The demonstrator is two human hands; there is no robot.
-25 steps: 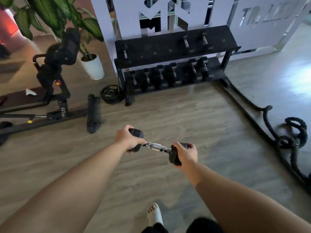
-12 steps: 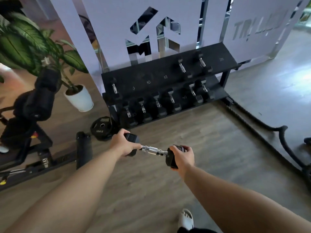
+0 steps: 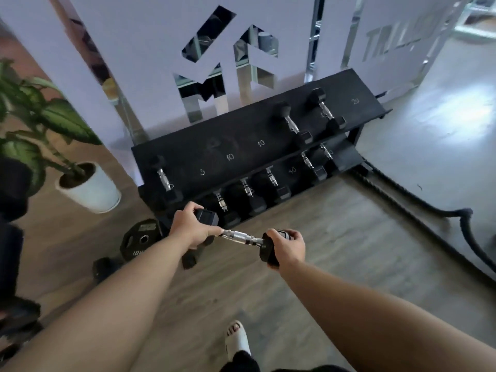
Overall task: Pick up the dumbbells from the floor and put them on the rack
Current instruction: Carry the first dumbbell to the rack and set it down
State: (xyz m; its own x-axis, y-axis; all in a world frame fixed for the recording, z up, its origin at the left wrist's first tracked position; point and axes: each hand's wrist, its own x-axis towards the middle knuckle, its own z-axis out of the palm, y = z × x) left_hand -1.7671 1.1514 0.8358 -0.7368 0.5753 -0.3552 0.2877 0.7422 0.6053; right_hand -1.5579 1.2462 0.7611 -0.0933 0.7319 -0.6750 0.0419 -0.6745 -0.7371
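I carry a black hex dumbbell (image 3: 241, 237) with a chrome handle, level, above the wooden floor. My left hand (image 3: 192, 226) grips its left head and my right hand (image 3: 288, 247) grips its right head. Just ahead stands the black two-tier rack (image 3: 241, 146). Its top shelf bears white weight numbers, one dumbbell at the left end (image 3: 165, 178) and two at the right (image 3: 291, 124). The lower shelf holds several dumbbells (image 3: 272, 181). The dumbbell I carry hangs just in front of the rack's lower left corner.
A potted plant in a white pot (image 3: 88, 187) stands left of the rack. A black weight plate (image 3: 141, 238) leans at the rack's left foot. A thick battle rope (image 3: 402, 200) trails over the floor at the right. Dark bench equipment (image 3: 13, 237) fills the left edge. My sandalled foot (image 3: 237, 338) is below.
I have walked closer to the rack, which now looms larger and nearer. Both hands keep their grip on the dumbbell, carried forward towards the rack's lower left.
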